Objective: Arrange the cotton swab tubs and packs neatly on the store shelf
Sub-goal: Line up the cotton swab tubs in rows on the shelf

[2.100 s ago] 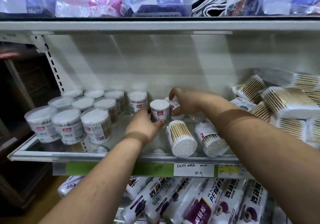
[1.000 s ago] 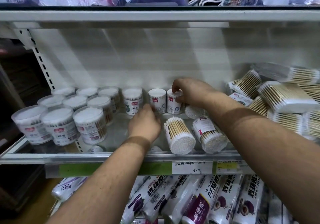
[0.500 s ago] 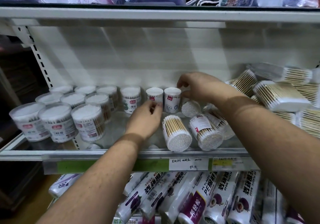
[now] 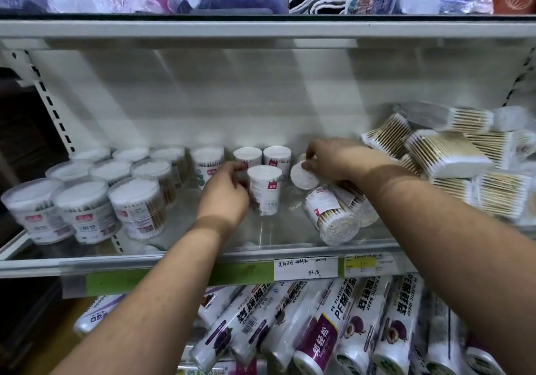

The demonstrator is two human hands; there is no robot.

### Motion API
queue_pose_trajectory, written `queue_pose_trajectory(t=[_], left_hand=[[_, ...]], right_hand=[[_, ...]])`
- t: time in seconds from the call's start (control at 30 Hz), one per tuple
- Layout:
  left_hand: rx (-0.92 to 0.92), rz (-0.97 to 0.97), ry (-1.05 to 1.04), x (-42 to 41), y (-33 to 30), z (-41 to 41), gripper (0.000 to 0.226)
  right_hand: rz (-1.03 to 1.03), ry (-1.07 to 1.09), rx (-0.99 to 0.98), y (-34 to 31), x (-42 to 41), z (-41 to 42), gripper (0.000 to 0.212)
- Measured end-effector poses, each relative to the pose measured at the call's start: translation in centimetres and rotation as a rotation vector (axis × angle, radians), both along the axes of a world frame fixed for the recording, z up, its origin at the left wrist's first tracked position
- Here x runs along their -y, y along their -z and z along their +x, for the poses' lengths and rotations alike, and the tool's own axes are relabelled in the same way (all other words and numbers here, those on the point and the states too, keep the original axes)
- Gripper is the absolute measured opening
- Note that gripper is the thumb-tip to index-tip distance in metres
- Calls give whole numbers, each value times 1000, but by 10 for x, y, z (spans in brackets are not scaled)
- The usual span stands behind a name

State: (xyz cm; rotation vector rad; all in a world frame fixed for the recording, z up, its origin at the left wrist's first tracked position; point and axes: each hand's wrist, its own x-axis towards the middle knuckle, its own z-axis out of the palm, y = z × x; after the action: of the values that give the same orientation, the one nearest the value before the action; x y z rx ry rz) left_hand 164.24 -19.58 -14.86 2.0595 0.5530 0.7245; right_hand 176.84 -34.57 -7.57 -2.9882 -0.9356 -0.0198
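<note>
Head camera: we face the store shelf (image 4: 179, 261), its clear front lip running along the near edge above a green strip and a handwritten price label (image 4: 306, 268). At the shelf's right end, flat cotton swab packs (image 4: 448, 154) lie heaped at odd angles, near the hanging rail slots. At the left end, large round tubs (image 4: 84, 212) stand upright in tight rows from front edge to back panel. Along the back edge, mid-shelf, two small tubs (image 4: 277, 154) stand side by side. Just before them, our left hand (image 4: 224, 194) curls its fingers round one upright small tub (image 4: 265, 190), holding it by the side. Our right hand (image 4: 333, 158) pinches the rim of a tilted tub (image 4: 304, 176), its swab-tip end facing us. Below that hand, two more tubs lie on their sides, the nearer toppled tub (image 4: 333, 215) close to the front lip. Bare shelf floor shows between the left hand and the front edge. Beneath, plastic wrap rolls (image 4: 333, 334) crowd the lower shelf.
</note>
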Motion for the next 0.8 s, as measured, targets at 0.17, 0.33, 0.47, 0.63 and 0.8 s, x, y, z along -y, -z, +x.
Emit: queue_pose_trajectory(t=[0.17,0.33,0.47,0.63,0.8], left_hand=[[64,-14,208,10,-2,-15,70],[6,26,244,5,5,-15,56],[3,146,164,4,8,-12,56],[-2,211,67,4,8,-13,55],[14,213,11,4,9,-13,58]], right_hand=[[51,49,-54,-4,1,7,42],[29,18,-145,0,4,9,53],[99,18,-173,0,5,10,49],[237,-32,-178,1,4,8,47],[253,-135,-262,-4,3,-3,44]])
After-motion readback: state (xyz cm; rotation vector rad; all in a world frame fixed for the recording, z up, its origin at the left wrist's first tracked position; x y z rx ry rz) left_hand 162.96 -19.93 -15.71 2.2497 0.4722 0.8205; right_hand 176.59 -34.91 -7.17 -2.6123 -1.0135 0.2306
